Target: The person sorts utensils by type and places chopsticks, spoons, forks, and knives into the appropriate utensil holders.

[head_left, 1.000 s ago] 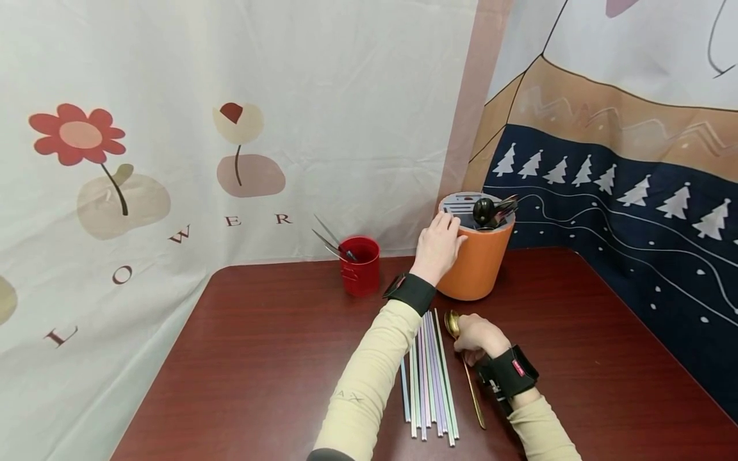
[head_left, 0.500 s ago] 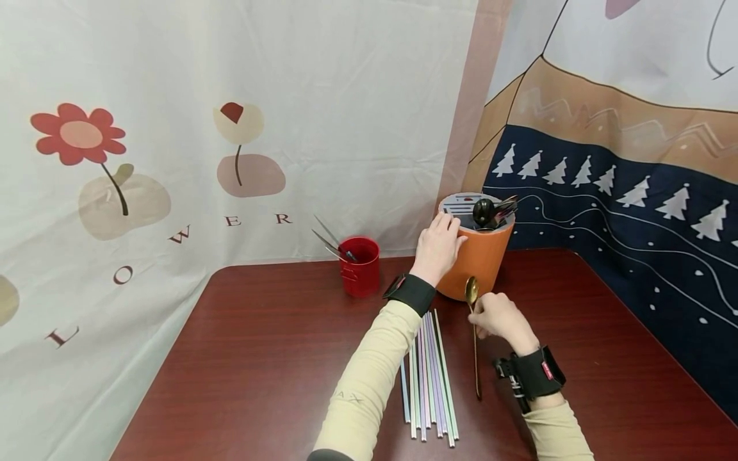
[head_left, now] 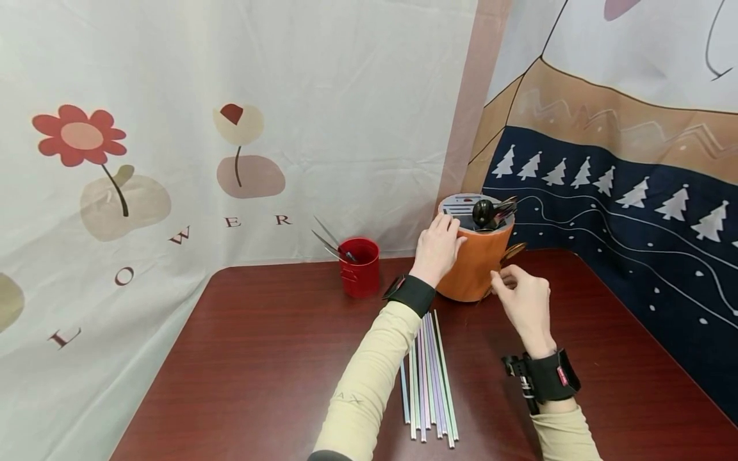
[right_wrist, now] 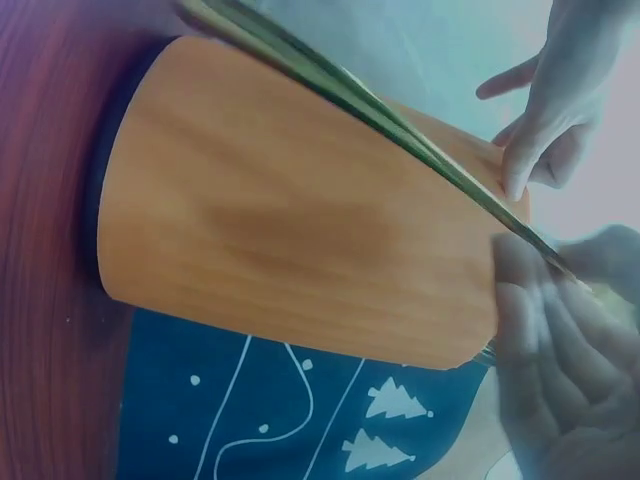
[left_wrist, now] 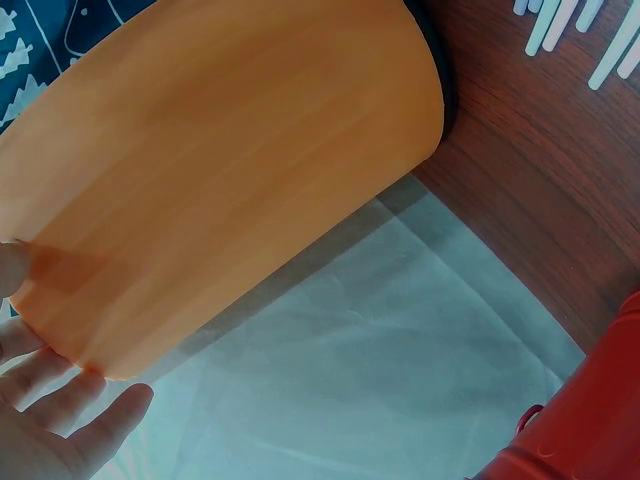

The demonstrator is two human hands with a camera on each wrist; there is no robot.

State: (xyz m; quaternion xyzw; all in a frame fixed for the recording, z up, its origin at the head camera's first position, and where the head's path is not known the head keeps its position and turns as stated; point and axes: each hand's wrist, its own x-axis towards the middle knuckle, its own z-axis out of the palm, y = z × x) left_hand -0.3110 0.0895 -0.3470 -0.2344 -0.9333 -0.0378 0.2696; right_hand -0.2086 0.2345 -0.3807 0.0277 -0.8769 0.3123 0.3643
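Observation:
In the head view an orange utensil holder stands at the back of the table. My left hand grips its upper left edge, fingers over the rim and thumb against the outer wall. My right hand pinches a long golden spoon by its thin handle, just right of the holder. The spoon tilts with its bowl up by the holder's right side. In the right wrist view, the blurred golden handle crosses in front of the orange wall. A black round-headed utensil and other utensils stick out of the holder's top.
A red cup with thin metal utensils leaning in it stands left of the holder. Several pastel sticks lie on the brown table between the arms. Printed cloths hang behind the table.
My right hand has lifted the golden spoon off the table and carried it up and away, beside the holder, tilting it. The left hand keeps its hold on the rim.

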